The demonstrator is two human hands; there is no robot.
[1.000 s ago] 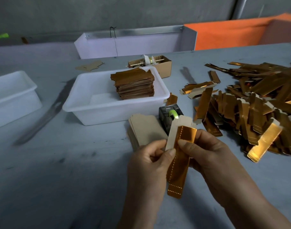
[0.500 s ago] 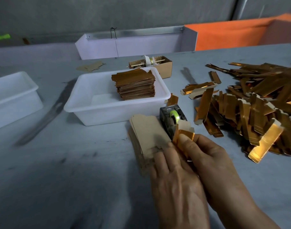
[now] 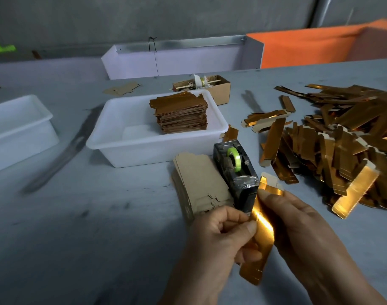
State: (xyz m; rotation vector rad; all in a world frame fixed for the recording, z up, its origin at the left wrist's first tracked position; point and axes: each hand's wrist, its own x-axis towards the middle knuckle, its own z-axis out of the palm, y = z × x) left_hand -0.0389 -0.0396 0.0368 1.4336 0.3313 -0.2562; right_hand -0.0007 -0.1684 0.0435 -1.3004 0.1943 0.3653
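A long gold foil card strip (image 3: 261,236) is held upright in front of me, above the grey table (image 3: 104,216). My right hand (image 3: 298,234) grips its upper part, thumb on the gold face. My left hand (image 3: 219,236) pinches the strip's left edge between thumb and curled fingers. Just behind the strip stands a black tape dispenser (image 3: 236,172) with a green tape roll. A stack of brown card blanks (image 3: 199,183) lies to the left of the dispenser.
A white tub (image 3: 122,148) holds a stack of folded gold pieces (image 3: 181,115). A second white tub (image 3: 18,128) sits at far left. A large heap of gold strips (image 3: 342,137) covers the right. A small cardboard box (image 3: 212,86) stands behind the tub.
My left hand has come off the brown blanks and back to the gold strip. Both hands have lifted the strip away from the dispenser and toward me.
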